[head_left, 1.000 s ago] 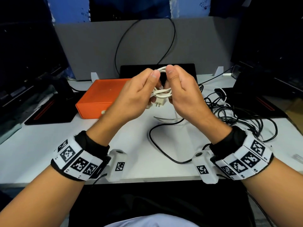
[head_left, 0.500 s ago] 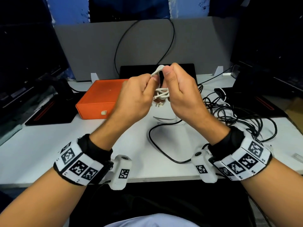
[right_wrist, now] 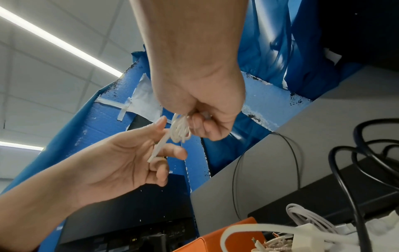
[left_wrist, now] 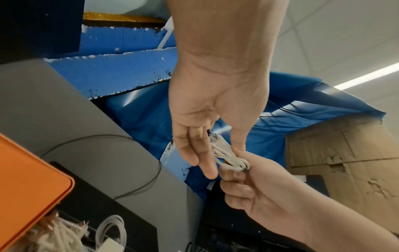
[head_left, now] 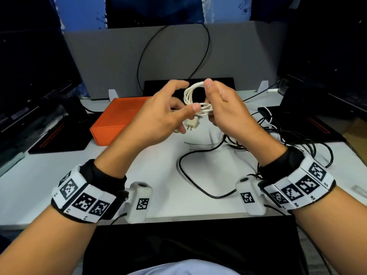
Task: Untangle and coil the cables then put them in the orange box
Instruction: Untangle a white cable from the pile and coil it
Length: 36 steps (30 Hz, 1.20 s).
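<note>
A white cable (head_left: 198, 100) is wound into a small coil in the air above the table. My right hand (head_left: 222, 108) grips that coil (right_wrist: 180, 131) between thumb and curled fingers. A white two-pin plug (head_left: 192, 123) hangs under it. My left hand (head_left: 168, 112) is just left of the coil, fingers spread and fairly straight, thumb tip touching the lower strands. One loose cable end (left_wrist: 215, 138) lies between the left thumb and fingers. The orange box (head_left: 111, 124) sits on the table to the left, behind my left hand.
A tangle of black cables (head_left: 297, 139) covers the table's right side, with one black loop (head_left: 198, 175) running toward me. More white cables and a charger (right_wrist: 306, 221) lie beside the box. A grey partition (head_left: 178, 52) and dark monitors enclose the desk.
Both hands pinched the coil close together before. Now my left hand has opened and moved slightly left, the coil has spread into a visible loop, and the plug hangs free.
</note>
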{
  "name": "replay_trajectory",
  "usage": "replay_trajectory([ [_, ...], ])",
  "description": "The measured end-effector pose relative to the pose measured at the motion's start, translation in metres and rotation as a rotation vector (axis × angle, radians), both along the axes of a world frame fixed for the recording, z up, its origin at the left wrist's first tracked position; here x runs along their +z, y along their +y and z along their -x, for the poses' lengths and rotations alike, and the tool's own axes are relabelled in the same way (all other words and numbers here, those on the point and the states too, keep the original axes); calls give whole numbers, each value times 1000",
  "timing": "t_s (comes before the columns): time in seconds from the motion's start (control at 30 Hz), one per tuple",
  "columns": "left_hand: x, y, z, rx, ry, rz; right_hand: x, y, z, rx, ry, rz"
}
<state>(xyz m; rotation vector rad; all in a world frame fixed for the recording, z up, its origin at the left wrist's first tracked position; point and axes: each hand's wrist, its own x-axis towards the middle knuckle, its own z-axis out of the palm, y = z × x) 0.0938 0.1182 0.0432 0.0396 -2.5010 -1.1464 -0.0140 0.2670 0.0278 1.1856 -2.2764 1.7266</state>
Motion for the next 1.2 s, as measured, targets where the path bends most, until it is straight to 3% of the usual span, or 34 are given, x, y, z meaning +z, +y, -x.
replay_trajectory([
  [0.1,-1,-2,1,-6,-8,13,1,2,-1,54,-55,-22],
  [0.33,-7,-6,7,20,-21,-237,0,2,1,136,-116,-78],
  [0.57,-8,-21,6,-102,-116,-110,1,2,9,85,-133,-69],
  [0.7,-5,-22,10,8,124,-250,4,6,8,106,-153,-122],
  [0.83,-1,-19,10,46,226,-223,7,6,7,27,-86,-127],
  [1.03,-8,-15,11,-21,7,-223,8,6,2,-1,-34,13],
  [1.13,-16,-7,11,-26,-26,-228,1,1,-1,71,-142,78],
  [1.2,-21,-6,14,31,7,-105,-1,0,-1,83,-143,40],
])
